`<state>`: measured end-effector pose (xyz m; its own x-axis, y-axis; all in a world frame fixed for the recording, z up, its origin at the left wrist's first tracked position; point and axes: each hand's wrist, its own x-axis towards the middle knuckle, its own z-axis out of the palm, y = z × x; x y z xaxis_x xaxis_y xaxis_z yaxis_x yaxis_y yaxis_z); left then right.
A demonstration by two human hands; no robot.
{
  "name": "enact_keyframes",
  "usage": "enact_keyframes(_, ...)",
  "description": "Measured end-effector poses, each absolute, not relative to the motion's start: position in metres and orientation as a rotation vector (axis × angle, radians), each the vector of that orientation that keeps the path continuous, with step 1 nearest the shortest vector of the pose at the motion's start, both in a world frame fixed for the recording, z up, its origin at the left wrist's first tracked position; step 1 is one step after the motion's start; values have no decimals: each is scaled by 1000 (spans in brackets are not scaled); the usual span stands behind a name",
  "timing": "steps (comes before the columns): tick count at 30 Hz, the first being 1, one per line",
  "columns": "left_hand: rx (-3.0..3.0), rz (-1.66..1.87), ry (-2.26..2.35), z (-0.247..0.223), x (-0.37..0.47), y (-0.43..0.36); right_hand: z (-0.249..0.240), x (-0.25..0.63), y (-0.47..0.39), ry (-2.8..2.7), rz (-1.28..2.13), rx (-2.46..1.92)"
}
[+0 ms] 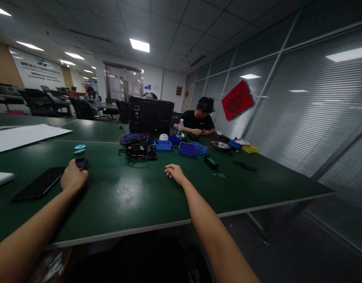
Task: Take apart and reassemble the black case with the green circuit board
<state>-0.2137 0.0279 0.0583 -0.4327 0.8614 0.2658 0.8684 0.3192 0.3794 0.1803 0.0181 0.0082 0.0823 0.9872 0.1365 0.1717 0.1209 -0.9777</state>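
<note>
On the left of the green table [122, 212], my left hand [73, 177] is closed round a small dark device with what look like keys [81, 163]. My fingers and palm cover part of it. Beside that hand lies a flat black tablet-like slab [41, 183]. Two light blue pieces [80, 149] sit just beyond the device. My right hand [174, 173] rests over the middle of the table with its fingers loosely apart and nothing in them. Nearest beyond it are blue plastic bins [187, 149] and a black box with a green top [211, 162].
A black monitor [150, 114] stands at the back, behind a heap of cables and a black power unit [136, 150]. Across the table sits another person [198, 118] near a water bottle [180, 128]. Farther right are a metal bowl [220, 145] and a yellow bin [250, 149].
</note>
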Motion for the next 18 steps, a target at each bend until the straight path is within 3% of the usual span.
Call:
enact_keyframes(8, -1671, -628, -2586, 62, -209, 24, 9, 179, 17, -1329, 949, -1297)
enact_keyframes(18, -2179, -663, -2175, 51, -120, 3, 6, 180, 19, -1369, 921, -1286)
